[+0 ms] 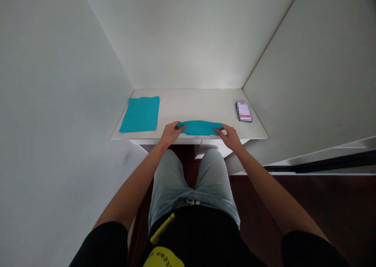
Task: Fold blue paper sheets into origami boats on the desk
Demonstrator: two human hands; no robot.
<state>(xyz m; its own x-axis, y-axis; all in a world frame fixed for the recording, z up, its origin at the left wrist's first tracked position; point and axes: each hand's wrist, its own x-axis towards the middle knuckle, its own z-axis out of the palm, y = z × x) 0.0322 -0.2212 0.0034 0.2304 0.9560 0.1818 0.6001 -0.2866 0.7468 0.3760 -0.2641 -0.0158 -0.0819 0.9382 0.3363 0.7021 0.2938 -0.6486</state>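
Left hand (170,134) and right hand (229,138), well apart, pinch opposite ends of a folded teal cloth (199,128) at the tabletop's (194,106) front edge; a careless tug could drag it over the edge.

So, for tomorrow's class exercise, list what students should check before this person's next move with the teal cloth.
1. Left hand and right hand both at the ends of the teal cloth strip: ok.
2. Strip resting on the white shelf, inside its front edge: ok.
3. Flat teal cloth lying apart from the strip and left hand: ok.
4. Pixelated item at the shelf's far right, clear of the right hand: ok.
5. Strip's layers lying evenly: cannot tell, since the hands cover its ends.
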